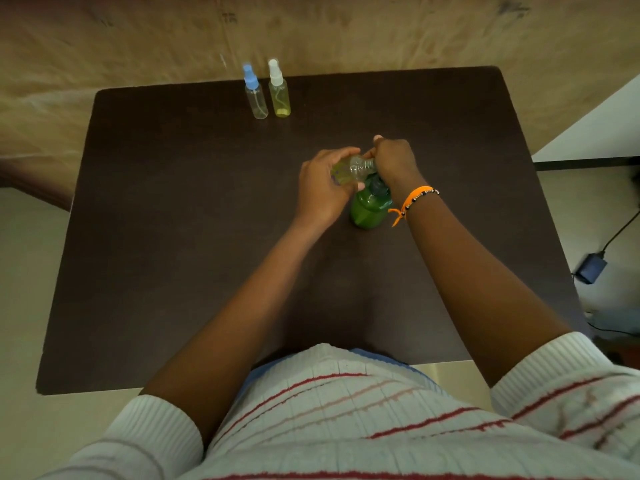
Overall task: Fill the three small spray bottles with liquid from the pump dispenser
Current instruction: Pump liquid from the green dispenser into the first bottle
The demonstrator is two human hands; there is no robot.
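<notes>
A: Start at your fingers. Your left hand [320, 187] is curled round the third bottle [349, 169], holding it tilted almost flat, neck pointing right. Your right hand [393, 161] has its fingers bunched at that neck, above the pump head; what they pinch is hidden under your knuckles, so I can't tell whether it's a cap or the nozzle.

B: And the dispenser?

A: The green dispenser [370, 209] stands on the table [173, 237] just below both hands, partly covered by your right wrist and the orange bracelet [414, 199]. The bottle looks to have some yellowish liquid in it already.

B: The other two?

A: Well apart, at the far edge, side by side and upright: the blue-capped bottle [255, 93] looks clear and empty, the white-capped bottle [278, 90] holds yellowish liquid. So I'd judge you about midway.

B: What could go wrong?

A: Mostly the tilt. Held that flat with an open neck, the liquid could run out over your fingers and the table. If the neck isn't squarely under the spout, a press will squirt past it. And pushing down off-centre could tip the dispenser, since neither hand steadies its body
</notes>
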